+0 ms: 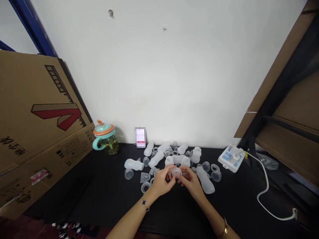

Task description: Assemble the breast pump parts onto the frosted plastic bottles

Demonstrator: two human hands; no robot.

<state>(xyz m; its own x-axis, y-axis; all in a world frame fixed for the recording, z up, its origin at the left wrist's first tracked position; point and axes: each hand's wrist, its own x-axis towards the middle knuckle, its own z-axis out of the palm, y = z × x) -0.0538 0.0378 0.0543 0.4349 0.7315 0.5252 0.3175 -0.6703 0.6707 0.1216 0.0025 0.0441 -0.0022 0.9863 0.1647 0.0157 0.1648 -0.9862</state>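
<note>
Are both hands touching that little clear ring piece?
Touching. The head view shows the left hand and right hand pinching the small translucent ring between their fingertips, no gap visible.

Pretty evenly lit, white wall [174,76] washed bright, black table [112,199] swallowed in shadow. Edges are bent by the wide lens; small clear parts [171,159] are rendered soft.

A large cardboard box [37,132] is leaning far left of the hands. A teal cup with an orange lid [106,138] is standing beyond them, left. A white power strip [231,158] is lying to their right, trailing a white cable [266,189].
</note>
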